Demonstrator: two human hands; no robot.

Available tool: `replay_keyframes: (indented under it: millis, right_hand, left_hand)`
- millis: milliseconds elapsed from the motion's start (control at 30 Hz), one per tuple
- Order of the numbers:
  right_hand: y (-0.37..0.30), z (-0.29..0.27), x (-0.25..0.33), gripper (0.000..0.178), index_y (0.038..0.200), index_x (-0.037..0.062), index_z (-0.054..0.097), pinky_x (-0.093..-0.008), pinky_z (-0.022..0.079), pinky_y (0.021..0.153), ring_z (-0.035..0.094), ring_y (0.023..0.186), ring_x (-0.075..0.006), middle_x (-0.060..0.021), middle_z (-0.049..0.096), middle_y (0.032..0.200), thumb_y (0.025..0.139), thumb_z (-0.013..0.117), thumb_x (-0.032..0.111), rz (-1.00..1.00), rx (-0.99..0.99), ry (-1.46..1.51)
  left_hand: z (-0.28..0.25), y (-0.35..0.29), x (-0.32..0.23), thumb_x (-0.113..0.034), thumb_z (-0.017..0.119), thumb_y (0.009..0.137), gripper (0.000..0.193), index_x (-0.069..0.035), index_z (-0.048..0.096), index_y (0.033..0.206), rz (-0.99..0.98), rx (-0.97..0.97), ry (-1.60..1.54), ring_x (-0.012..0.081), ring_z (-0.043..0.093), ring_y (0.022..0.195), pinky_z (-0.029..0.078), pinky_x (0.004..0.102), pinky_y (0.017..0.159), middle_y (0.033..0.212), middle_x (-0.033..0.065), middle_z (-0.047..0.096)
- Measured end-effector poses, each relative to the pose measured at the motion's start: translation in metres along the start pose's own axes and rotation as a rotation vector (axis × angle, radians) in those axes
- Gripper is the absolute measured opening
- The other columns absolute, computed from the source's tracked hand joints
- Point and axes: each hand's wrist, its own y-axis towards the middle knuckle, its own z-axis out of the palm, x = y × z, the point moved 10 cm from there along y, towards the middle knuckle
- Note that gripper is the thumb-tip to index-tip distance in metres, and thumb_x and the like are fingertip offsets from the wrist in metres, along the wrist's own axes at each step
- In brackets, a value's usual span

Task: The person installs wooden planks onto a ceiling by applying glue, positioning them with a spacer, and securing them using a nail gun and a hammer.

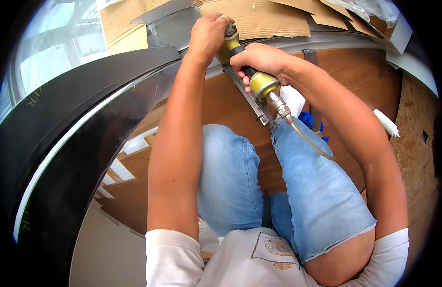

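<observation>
A yellow-green air nail gun (264, 84) is in both my hands, near the far edge of the brown wood surface. My right hand (260, 61) is wrapped round its black-gripped handle. Higher up, my left hand (207, 37) is closed over the tool's head, so part of the head is covered. The long metal magazine (247, 95) slants down toward my knees. From a metal coupling (281, 106) at the handle's end, a clear air hose (313, 142) runs over my right thigh. The nose of the tool is hidden.
Cardboard sheets (259, 18) lie beyond the tool. A long black panel (94, 86) curves along the left, beside clear plastic wrap (53, 43). A blue cloth (306, 118) sits by my right knee; a white tube (386, 123) lies further right, near chipboard (412, 124).
</observation>
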Motion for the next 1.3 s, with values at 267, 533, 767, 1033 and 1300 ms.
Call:
replay_keyframes:
  millis: [267, 533, 767, 1033, 1300]
  right_hand:
    - [-0.002, -0.008, -0.004, 0.022, 0.07, 0.0017, 0.06, -0.0324, 0.06, 0.054, 0.066, 0.054, -0.0185, -0.0091, 0.062, 0.063, 0.085, 0.064, 0.018, 0.059, -0.077, -0.016]
    - [0.002, -0.007, -0.006, 0.016, 0.077, -0.0024, 0.058, -0.038, 0.061, 0.051, 0.067, 0.057, -0.0208, -0.0112, 0.062, 0.07, 0.084, 0.066, 0.01, 0.016, -0.024, 0.087]
    - [-0.021, -0.013, -0.009, 0.022, 0.085, -0.0082, 0.058, -0.0377, 0.06, 0.052, 0.069, 0.06, -0.0198, -0.0131, 0.065, 0.073, 0.086, 0.066, 0.012, -0.157, -0.074, 0.0]
    - [-0.158, -0.065, -0.03, 0.073, 0.15, -0.0067, 0.036, -0.0316, 0.055, 0.06, 0.064, 0.066, -0.0142, -0.0078, 0.063, 0.084, 0.091, 0.071, 0.021, -0.567, -0.459, -0.116]
    - [-0.254, -0.147, -0.181, 0.094, 0.162, -0.0032, 0.024, -0.0475, 0.044, 0.113, 0.054, 0.138, -0.041, -0.032, 0.048, 0.154, 0.093, 0.074, 0.034, -0.511, -1.243, -0.599]
  left_hand:
    - [0.007, 0.001, -0.009, -0.024, 0.054, 0.101, 0.033, 0.0, 0.077, 0.108, 0.067, 0.018, 0.091, 0.0184, 0.063, 0.087, 0.05, 0.0338, 0.082, 0.094, 0.0089, 0.073]
    - [0.004, -0.009, -0.003, -0.025, 0.052, 0.107, 0.031, -0.003, 0.073, 0.103, -0.056, 0.041, -0.06, 0.0094, 0.052, 0.083, 0.042, 0.0276, 0.077, 0.088, -0.0001, 0.062]
    - [0.006, -0.027, -0.012, -0.037, 0.046, 0.114, 0.048, 0.003, 0.066, 0.132, 0.093, -0.034, -0.175, 0.0155, 0.061, 0.103, 0.048, 0.0292, 0.093, 0.115, 0.0084, 0.068]
    - [-0.048, -0.153, 0.107, -0.021, 0.057, 0.106, 0.028, -0.002, 0.067, 0.123, 0.39, -0.322, 0.738, 0.0383, 0.062, 0.11, 0.048, 0.0477, 0.1, 0.121, 0.0162, 0.066]
    - [-0.042, -0.157, 0.129, -0.011, 0.056, 0.097, 0.022, -0.002, 0.068, 0.112, 0.367, -0.388, 0.938, 0.0413, 0.062, 0.108, 0.051, 0.0513, 0.094, 0.115, 0.0198, 0.066]
